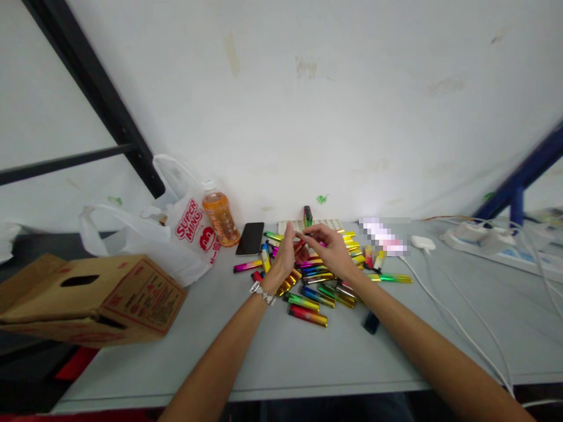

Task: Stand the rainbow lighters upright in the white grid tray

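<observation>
Above a loose pile of shiny, many-coloured lighters (310, 316), my two hands come close together. My left hand (285, 255) is turned edge-on with its fingers curled, wearing a bracelet (263, 293) at the wrist. Just to its right, my right hand (329, 251) bends its fingers inward in a pinch. Something small and reddish shows between the hands, too hidden to name. Behind them a pale gridded tray (336, 224) lies against the wall, and one green lighter with a dark top (307, 217) stands upright there. Other lighters lie partly under my hands.
Left of the pile are a black phone (250, 238), an orange drink bottle (221, 217), a white plastic bag (185, 234) and a cardboard box (97, 299). To the right lie a white charger (423, 243), cables and a power strip (492, 246). A small dark object (371, 322) is near my right forearm.
</observation>
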The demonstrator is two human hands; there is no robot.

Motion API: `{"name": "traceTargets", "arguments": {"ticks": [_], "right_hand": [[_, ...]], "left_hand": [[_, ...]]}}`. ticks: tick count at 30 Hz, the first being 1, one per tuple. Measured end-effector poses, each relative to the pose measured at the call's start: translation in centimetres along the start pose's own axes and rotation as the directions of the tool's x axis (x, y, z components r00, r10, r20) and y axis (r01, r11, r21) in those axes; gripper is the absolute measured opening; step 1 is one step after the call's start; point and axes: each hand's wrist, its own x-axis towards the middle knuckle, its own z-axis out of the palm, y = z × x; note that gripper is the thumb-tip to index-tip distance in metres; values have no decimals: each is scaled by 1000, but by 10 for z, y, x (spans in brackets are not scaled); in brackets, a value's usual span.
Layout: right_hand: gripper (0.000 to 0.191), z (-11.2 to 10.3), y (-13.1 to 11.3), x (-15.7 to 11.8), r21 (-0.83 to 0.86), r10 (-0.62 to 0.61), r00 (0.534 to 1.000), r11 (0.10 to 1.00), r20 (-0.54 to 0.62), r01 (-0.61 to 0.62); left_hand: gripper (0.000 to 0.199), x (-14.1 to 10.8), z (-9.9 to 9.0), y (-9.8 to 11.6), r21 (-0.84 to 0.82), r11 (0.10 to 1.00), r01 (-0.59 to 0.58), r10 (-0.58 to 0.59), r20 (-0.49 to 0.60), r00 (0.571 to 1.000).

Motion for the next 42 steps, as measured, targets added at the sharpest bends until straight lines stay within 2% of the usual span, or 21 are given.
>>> {"name": "traceTargets", "arguments": {"ticks": [2, 3, 5, 7, 10, 12, 15, 18, 20, 30, 38, 42], "right_hand": [[27, -7, 1, 12, -27, -24, 998, 999, -54, 23], [26, -11, 2, 21, -71, -45, 995, 997, -92, 39], [21, -19, 4, 42, -183, -76, 991, 982, -111, 55], [15, -23, 8, 66, -303, -107, 991, 950, -85, 77], [6, -22, 17, 99, -479, -97, 995, 873, 13, 91], [6, -17, 22, 115, -612, -81, 993, 783, 84, 116], [9, -8, 26, 127, -777, -27, 985, 611, 171, 151], [13, -2, 30, 129, -855, 13, 979, 489, 206, 173], [15, 0, 32, 129, -868, 24, 978, 465, 209, 174], [19, -5, 43, 135, -875, 30, 977, 451, 209, 173], [20, -11, 45, 136, -873, 11, 974, 447, 224, 196], [21, -15, 50, 137, -865, 3, 970, 452, 245, 217]], "left_hand": [[58, 2, -11, 1, 265, 957, -120, 154, -113, 982], [45, 2, -17, 2, 434, 884, -173, 248, -122, 961], [24, 1, -30, 3, 670, 704, -236, 340, -26, 940], [14, -1, -38, 4, 770, 558, -310, 312, 151, 938], [12, -6, -39, 3, 803, 448, -393, 193, 342, 919], [14, -8, -36, 1, 819, 400, -411, 142, 388, 911], [14, -10, -33, -3, 838, 339, -429, 134, 408, 903], [17, -9, -33, -6, 859, 292, -420, 134, 398, 907], [19, -8, -34, -7, 874, 266, -406, 116, 389, 914], [24, -5, -32, -7, 912, 239, -334, 42, 334, 942], [23, -4, -28, -9, 948, 188, -257, 76, 247, 966], [23, -4, -30, -9, 949, 207, -238, 105, 220, 970]]}}
